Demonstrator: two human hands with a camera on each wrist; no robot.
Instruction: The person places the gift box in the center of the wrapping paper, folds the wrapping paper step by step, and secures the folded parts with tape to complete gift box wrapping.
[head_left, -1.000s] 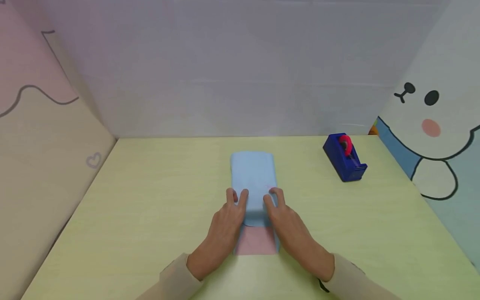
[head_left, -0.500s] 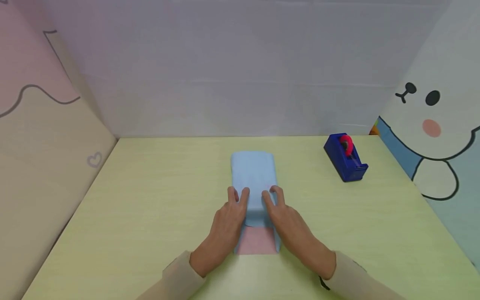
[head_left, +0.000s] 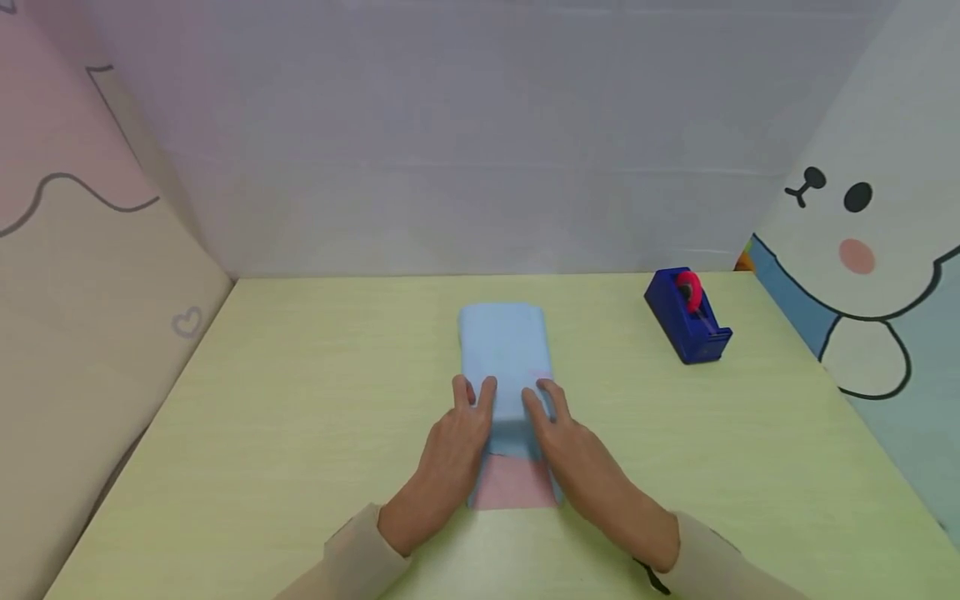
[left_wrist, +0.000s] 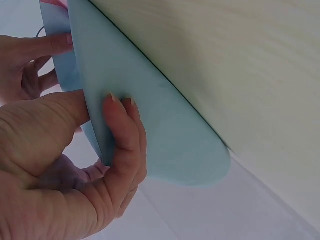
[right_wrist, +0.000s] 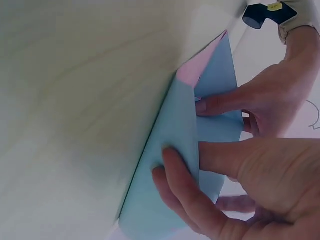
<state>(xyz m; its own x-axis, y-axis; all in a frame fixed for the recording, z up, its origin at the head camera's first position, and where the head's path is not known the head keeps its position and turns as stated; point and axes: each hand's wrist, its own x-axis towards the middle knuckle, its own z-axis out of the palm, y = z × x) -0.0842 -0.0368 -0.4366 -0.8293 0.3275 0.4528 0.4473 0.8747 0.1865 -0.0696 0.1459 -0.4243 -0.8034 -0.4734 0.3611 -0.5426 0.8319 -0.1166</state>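
A light blue folded sheet with rounded corners stands on the table in front of me, its pink inner face showing at the near end. My left hand pinches its left side wall. In the left wrist view, that hand's thumb goes inside the fold while the fingers lie on the blue outer face. Opposite it, my right hand pinches the right wall the same way, fingers outside and thumb within. The thumb tips are hidden behind the walls.
A dark blue tape dispenser with a red core stands at the back right of the pale yellow-green table. Upright panels close off the back, the left and the right, where a cartoon animal is printed.
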